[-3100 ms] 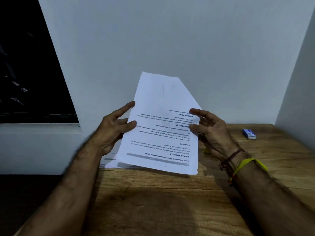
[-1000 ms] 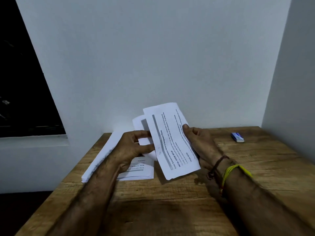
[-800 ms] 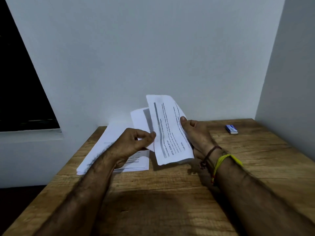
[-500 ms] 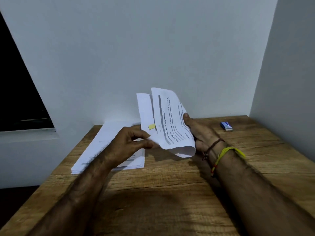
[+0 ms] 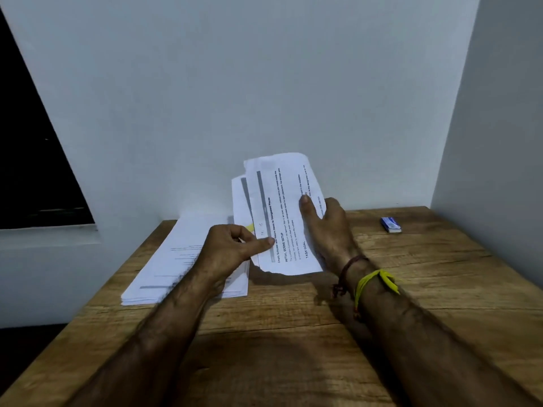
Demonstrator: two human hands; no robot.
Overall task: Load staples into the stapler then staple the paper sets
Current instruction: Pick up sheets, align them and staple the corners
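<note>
I hold a printed paper set [image 5: 282, 212] upright over the wooden table [image 5: 293, 348]. My right hand [image 5: 326, 230] grips its right side, thumb lying on the front page. My left hand [image 5: 232, 248] is curled at the set's lower left edge, thumb tip pressing on the front sheet. A small yellow thing [image 5: 250, 227], seemingly the stapler, peeks out between those fingers and the paper; most of it is hidden. A second sheet [image 5: 239, 198] stands out behind the front one.
A stack of white paper [image 5: 176, 259] lies on the table's left side, partly under my left forearm. A small blue and white staple box [image 5: 390, 224] sits far right near the wall corner. A dark window is at the left.
The paper set has been turned sideways and its sheets straightened. My left hand moved from pinching the back sheet to the set's lower left edge, where the yellow thing now shows.
</note>
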